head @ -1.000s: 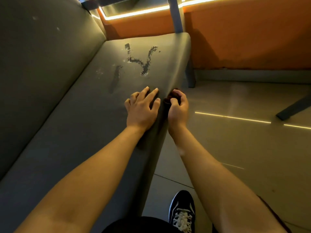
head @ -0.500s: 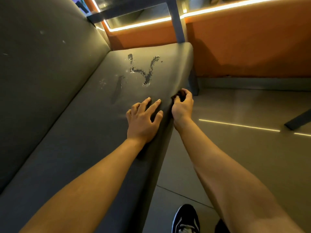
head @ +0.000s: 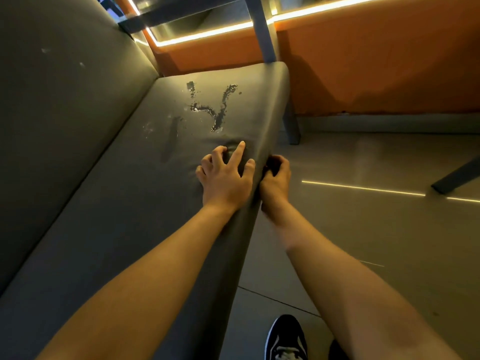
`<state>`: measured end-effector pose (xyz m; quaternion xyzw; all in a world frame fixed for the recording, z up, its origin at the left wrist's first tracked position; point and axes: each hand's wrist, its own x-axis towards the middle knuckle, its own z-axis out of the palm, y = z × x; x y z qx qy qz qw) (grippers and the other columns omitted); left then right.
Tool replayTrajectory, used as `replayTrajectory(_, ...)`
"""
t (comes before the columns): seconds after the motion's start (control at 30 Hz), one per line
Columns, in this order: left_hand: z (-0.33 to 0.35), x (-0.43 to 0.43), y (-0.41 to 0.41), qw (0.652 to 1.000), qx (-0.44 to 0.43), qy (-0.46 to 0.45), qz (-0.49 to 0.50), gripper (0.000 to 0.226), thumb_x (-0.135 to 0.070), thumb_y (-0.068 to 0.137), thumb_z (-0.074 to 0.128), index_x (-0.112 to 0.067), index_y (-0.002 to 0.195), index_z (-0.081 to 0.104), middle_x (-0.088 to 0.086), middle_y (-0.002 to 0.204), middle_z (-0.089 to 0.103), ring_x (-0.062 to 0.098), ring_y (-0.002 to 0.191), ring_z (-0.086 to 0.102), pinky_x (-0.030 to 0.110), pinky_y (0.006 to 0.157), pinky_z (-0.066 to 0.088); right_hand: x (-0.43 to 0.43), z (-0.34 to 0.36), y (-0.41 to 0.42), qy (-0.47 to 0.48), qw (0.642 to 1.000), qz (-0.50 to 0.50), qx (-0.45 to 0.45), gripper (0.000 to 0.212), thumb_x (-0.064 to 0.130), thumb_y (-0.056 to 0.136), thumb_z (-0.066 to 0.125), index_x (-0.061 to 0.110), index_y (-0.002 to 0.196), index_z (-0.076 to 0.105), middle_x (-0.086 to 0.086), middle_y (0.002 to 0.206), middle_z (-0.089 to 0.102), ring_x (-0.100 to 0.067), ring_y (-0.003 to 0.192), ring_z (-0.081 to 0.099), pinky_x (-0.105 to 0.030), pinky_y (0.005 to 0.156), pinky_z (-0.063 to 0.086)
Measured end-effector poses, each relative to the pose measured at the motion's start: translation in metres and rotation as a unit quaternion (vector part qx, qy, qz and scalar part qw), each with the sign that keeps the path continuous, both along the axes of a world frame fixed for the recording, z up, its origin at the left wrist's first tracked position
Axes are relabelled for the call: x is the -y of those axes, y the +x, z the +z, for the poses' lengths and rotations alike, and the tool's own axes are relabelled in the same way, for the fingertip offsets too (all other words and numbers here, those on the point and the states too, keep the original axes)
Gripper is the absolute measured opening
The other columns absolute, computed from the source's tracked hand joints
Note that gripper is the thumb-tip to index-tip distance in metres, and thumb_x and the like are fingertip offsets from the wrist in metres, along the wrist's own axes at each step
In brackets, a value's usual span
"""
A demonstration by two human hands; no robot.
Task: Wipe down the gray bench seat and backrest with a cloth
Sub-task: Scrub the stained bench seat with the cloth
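Observation:
The gray bench seat (head: 124, 229) runs away from me, with its backrest (head: 57, 113) rising on the left. A dark wet spill (head: 218, 110) marks the seat near its far end. My left hand (head: 226, 175) rests on the seat just before the spill, fingers spread and pressing into the cushion. My right hand (head: 276, 178) is at the seat's front edge, fingers curled round a small dark cloth (head: 268, 166) that is mostly hidden in the fist.
A metal leg (head: 262, 29) of a table stands past the bench's far end before an orange wall (head: 376, 68). Tiled floor (head: 376, 242) lies to the right, with another dark leg (head: 457, 175) at the right edge. My shoe (head: 285, 339) is at the bottom.
Both hands have stayed near the seat's front edge. The left hand's fingers have bent and dug into the cushion, with the middle finger stretched out. The right hand has kept its hold on the cloth.

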<state>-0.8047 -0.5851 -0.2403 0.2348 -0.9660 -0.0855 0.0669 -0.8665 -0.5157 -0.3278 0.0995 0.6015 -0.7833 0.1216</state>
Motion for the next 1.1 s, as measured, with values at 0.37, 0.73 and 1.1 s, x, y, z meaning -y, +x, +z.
replayTrajectory(0.37,-0.006,-0.004,0.001,1.0,-0.024,-0.016,-0.006,0.055,-0.058,0.103,0.032,-0.045,0.155,0.028,0.001,0.157,0.025,0.031,0.143,0.017,0.052,0.12,0.012,-0.012,0.011,0.014,-0.006,0.998,0.042,0.039,0.024,0.013,0.105,0.044,0.029,0.121,0.051,-0.009,0.123,0.064,-0.034,0.117,0.062,-0.043,0.094,0.052)
replayTrajectory(0.73,-0.005,-0.003,0.003,0.999,-0.043,0.006,-0.015,0.051,-0.052,0.104,0.035,-0.045,0.154,0.034,-0.001,0.16,0.028,0.029,0.146,0.015,0.051,0.12,0.01,-0.011,0.033,-0.007,0.008,0.995,-0.025,-0.094,0.027,0.015,0.095,0.054,0.028,0.119,0.055,-0.01,0.122,0.061,-0.024,0.113,0.06,-0.049,0.105,0.048)
replayTrajectory(1.1,-0.004,-0.004,0.003,0.999,-0.047,0.016,-0.01,0.049,-0.048,0.105,0.033,-0.044,0.154,0.034,-0.003,0.161,0.027,0.027,0.146,0.016,0.05,0.121,0.01,-0.034,0.046,0.035,-0.015,0.998,0.032,-0.055,0.031,0.013,0.086,0.056,0.036,0.101,0.069,-0.002,0.11,0.071,-0.024,0.105,0.066,-0.046,0.097,0.055)
